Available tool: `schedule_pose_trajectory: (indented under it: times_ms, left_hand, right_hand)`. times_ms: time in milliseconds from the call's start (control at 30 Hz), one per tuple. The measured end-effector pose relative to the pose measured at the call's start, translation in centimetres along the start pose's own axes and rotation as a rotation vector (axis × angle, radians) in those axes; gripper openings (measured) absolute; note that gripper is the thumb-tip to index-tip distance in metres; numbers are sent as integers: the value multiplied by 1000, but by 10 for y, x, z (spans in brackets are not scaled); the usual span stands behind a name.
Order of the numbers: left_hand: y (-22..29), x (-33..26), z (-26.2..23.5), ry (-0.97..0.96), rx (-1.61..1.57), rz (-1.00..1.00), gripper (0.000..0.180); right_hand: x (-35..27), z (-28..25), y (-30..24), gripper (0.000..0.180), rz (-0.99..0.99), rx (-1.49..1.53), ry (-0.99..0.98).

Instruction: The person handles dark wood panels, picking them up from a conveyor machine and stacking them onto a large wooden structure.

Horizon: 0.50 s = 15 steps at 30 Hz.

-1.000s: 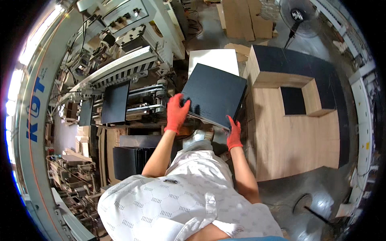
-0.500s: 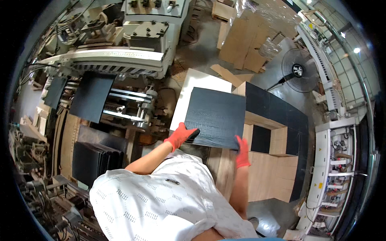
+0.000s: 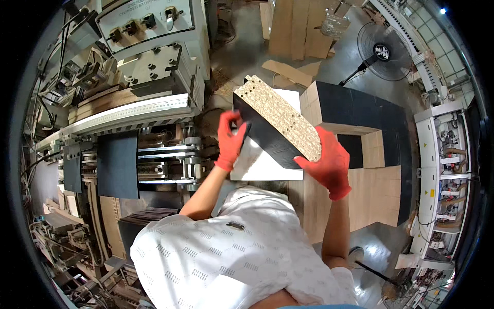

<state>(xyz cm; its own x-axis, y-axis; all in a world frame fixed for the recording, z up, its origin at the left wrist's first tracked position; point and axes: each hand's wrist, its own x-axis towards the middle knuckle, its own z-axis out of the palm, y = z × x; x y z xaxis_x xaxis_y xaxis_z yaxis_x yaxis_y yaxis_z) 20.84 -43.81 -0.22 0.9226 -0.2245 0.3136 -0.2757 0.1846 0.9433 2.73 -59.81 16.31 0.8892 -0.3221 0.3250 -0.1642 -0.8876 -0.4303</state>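
A stack of black chipboard panels (image 3: pixel 280 118) is tilted up before me, its raw speckled edges with small drilled holes facing up. At the stack's right end, my right hand (image 3: pixel 329 162) in a red glove grips it, thumb on the black face and fingers over the far side. My left hand (image 3: pixel 230 139), also red-gloved with dark fingertips, is beside the stack's left end with thumb and fingers apart, holding nothing. Under the stack lies a white board (image 3: pixel 288 174).
To the right stand stacked black and wood-tone panels (image 3: pixel 355 103). A machine (image 3: pixel 149 108) on the left carries a black panel (image 3: pixel 117 164) by its rails. More dark panels (image 3: pixel 149 219) stand near my left elbow. Cardboard (image 3: pixel 290 74) and a fan (image 3: pixel 383 51) are beyond.
The black panel stack has been tipped from lying face-up, so its edges show. My left hand has come off it and opened. My right hand has moved up and right.
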Motion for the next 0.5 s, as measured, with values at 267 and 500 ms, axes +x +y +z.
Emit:
schedule_pose_trajectory:
  times_ms: [267,500]
  left_hand:
    - [-27,94,-36,-706,-350,-211,82]
    - [-57,71,-36,-648,-280,-238,56]
  right_hand:
    - [-30,37,1,90,310,459,268]
    - [-73,103,17,77,866,728,170]
